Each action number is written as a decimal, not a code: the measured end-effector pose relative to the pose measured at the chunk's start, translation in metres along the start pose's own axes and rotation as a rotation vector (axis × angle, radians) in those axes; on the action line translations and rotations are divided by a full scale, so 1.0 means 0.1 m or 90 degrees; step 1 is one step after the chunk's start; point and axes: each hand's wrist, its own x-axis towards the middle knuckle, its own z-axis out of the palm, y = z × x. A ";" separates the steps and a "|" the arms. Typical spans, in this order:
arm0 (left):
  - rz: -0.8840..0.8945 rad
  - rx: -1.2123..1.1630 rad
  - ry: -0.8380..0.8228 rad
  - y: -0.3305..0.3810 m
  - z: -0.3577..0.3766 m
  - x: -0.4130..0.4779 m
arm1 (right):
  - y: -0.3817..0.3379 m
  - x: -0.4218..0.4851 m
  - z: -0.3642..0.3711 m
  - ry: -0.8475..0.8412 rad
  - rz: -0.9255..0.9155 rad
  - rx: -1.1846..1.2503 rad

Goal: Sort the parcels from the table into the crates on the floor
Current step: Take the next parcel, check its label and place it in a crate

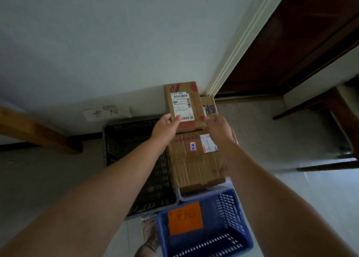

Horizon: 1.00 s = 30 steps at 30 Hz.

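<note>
A flat brown cardboard parcel [183, 106] with a white shipping label and red marks stands tilted against the wall, above a larger taped brown parcel [196, 162]. My left hand [165, 127] grips the flat parcel's lower left corner, thumb on the label. My right hand [218, 127] is at its lower right corner, blurred, fingers curled at the edge. Behind it, another brown box [209, 107] with blue letters shows partly. A black crate [134, 159] sits to the left on the floor. A blue crate [209, 225] with an orange paper label lies nearest me.
A white paper sign [105, 112] with handwriting is taped to the wall above the black crate. A dark wooden door [291, 42] stands at the right. Wooden furniture legs [320, 105] are at the right, a wooden beam [38, 132] at the left. My sandalled foot [149, 237] is by the blue crate.
</note>
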 end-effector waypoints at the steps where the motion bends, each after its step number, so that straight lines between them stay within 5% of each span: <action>1: 0.009 0.001 -0.008 0.03 -0.05 -0.13 | -0.04 -0.13 -0.01 0.005 0.004 0.016; 21: 0.204 -0.089 0.116 -0.34 -1.02 -3.36 | 0.07 -3.31 -0.09 -0.004 -0.213 0.124; 30: 0.247 -0.173 0.271 -0.65 -2.23 -4.49 | -0.53 -4.48 0.74 -0.098 -0.372 0.107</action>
